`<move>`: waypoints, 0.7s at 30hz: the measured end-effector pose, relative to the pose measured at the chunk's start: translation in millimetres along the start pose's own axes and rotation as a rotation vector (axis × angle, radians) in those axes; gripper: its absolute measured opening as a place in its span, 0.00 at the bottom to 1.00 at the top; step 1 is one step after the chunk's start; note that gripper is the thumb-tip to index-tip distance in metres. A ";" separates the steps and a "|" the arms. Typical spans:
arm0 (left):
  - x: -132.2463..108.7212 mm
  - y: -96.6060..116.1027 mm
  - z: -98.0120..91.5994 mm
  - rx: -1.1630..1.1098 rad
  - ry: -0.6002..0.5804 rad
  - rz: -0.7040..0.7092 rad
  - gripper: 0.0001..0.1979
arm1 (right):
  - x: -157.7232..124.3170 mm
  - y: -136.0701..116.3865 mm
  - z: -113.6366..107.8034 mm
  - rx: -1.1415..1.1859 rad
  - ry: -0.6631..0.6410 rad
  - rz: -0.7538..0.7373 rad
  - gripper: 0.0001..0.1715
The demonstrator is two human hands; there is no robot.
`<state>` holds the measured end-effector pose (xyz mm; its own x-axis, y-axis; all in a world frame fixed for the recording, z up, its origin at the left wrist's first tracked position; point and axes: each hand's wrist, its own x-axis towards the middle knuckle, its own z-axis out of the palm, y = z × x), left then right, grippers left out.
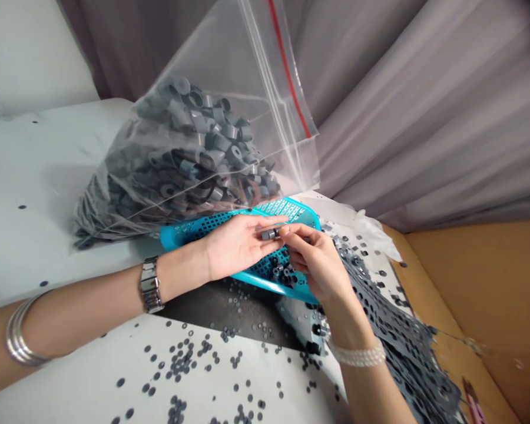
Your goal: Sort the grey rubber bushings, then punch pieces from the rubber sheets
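Note:
My left hand (236,244) is palm up above a turquoise plastic basket (265,282). A small grey cylindrical sleeve (268,234) with a dark end lies across its fingers, below the thumb. From the right, my right hand (315,253) pinches at the dark end of the sleeve with thumb and forefinger; its other fingers are curled. What exactly sits between those fingertips is too small to make out. Several grey and black ring-shaped pieces (285,272) lie in the basket below my hands.
Behind the basket stands a large clear zip bag (189,153) full of grey sleeves. Small dark discs (181,359) are scattered on the white surface in front. Perforated dark grey sheets (397,330) lie at right, beside a cardboard panel (481,282) and pink-handled tool (474,403).

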<state>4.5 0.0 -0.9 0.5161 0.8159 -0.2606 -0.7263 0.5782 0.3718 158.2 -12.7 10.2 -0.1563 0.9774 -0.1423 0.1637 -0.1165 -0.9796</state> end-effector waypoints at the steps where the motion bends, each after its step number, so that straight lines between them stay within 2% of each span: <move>1: 0.2 -0.5 0.7 0.009 0.002 -0.006 0.24 | 1.7 1.8 -2.7 0.021 0.012 0.022 0.13; 4: 0.6 -1.2 1.0 0.037 0.030 -0.019 0.22 | 6.0 7.0 -8.9 -0.039 0.058 0.008 0.14; 8: 1.2 -1.4 -0.5 0.053 0.047 -0.006 0.17 | 9.3 8.8 -14.5 -0.261 0.142 -0.120 0.14; 13: 1.5 -1.3 0.3 0.034 0.070 0.006 0.10 | 4.6 -2.4 -17.7 -0.542 0.223 -0.297 0.09; 16: 3.1 -1.3 -2.5 0.039 0.056 0.016 0.11 | -3.7 -10.8 -15.5 -0.723 0.188 -0.410 0.12; 21: 5.1 -2.9 -10.2 0.083 -0.033 0.019 0.12 | -11.1 -12.6 -8.3 -0.928 0.068 -0.551 0.17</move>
<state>4.7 2.6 -12.4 0.5183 0.8255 -0.2233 -0.6966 0.5591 0.4496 166.0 -20.6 25.3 -0.3845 0.8657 0.3206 0.7657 0.4931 -0.4131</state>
